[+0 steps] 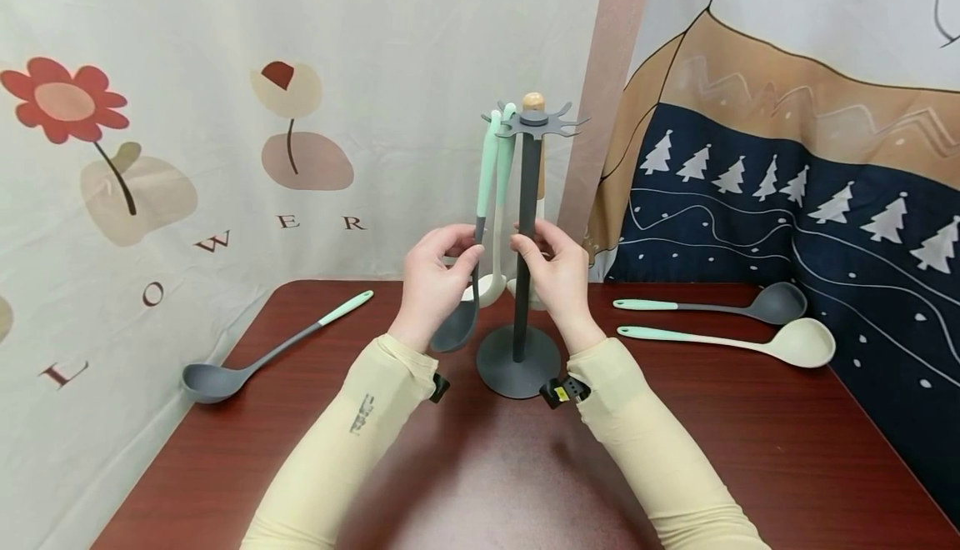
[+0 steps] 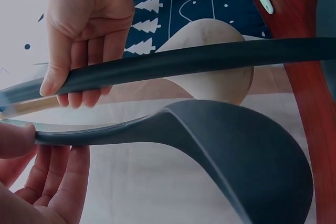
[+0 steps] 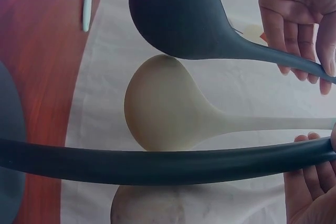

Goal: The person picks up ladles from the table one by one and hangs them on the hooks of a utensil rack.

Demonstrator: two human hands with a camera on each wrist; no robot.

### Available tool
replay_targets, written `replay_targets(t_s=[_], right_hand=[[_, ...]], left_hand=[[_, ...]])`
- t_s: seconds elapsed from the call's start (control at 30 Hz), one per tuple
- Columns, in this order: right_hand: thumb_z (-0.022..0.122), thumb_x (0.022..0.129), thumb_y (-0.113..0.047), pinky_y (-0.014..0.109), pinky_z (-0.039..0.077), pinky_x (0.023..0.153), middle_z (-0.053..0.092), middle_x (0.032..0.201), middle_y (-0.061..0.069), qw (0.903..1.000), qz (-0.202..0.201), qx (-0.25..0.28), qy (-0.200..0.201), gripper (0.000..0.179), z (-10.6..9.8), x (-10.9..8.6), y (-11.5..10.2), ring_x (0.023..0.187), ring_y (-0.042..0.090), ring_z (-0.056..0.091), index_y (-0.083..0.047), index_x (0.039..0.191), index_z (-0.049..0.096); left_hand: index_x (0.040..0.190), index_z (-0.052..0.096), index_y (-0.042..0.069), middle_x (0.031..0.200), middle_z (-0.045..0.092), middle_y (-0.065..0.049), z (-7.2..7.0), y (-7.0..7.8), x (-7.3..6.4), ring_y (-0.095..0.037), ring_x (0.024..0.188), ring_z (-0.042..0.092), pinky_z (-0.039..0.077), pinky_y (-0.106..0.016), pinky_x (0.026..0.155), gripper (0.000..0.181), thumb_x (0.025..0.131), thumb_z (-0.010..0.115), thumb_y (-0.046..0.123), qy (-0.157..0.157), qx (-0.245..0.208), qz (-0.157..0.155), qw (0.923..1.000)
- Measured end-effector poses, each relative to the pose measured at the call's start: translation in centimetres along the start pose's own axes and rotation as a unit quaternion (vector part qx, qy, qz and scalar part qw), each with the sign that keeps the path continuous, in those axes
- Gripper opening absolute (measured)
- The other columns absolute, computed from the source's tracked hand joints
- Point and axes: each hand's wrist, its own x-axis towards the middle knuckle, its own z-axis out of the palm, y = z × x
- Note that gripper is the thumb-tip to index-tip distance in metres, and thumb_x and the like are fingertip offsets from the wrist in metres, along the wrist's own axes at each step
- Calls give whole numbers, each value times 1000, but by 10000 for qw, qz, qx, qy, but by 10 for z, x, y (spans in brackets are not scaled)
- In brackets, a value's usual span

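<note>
My left hand point(image 1: 438, 279) pinches the dark grey neck of a ladle point(image 1: 456, 327) between thumb and fingers. This ladle hangs upright, its mint handle top right at a hook of the grey utensil rack point(image 1: 517, 375). With thumb and fingers, my right hand point(image 1: 558, 275) holds the rack's pole point(image 2: 210, 59). Between pole and grey ladle hangs a white ladle point(image 3: 163, 103) with a mint handle. Behind the pole is a wooden-handled utensil point(image 1: 534, 102) with a white head point(image 3: 178, 203), partly hidden by the pole and my right hand.
Another grey ladle point(image 1: 213, 382) with a mint handle lies at the table's left edge. On the right lie a grey ladle point(image 1: 780, 303) and a white ladle point(image 1: 804, 343), handles pointing inward. Printed curtains point(image 1: 420, 58) stand behind the dark red table point(image 1: 495, 483).
</note>
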Motion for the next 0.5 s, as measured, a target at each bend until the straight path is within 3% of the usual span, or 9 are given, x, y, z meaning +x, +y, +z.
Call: replay_targets(t_s=[0.13,0.3,0.5], right_hand=[[68,92,-2,46,56,81,71,94,22,10000,40,32,-6,22,-1,0,-1,87,35,68,8,111,69],[68,92,-2,48,55,83,71,95,23,10000,92,34,0,22,0,0,-1,88,36,68,9,112,69],[69,92,-5,48,56,83,72,97,21,9999,60,93,24,25,4,5,29,88,34,68,7,114,69]], left_hand=[[107,75,6,95,68,-6,2,1,0,-18,83,62,54,-34,70,17,91,71,6,-78,-34,-51,10000],[107,74,6,96,68,-5,3,4,0,-18,84,61,53,-35,72,16,91,71,8,-214,-67,-209,9995],[107,74,5,97,68,-6,4,5,0,-19,85,62,53,-36,75,16,92,70,9,-337,-161,-416,9984]])
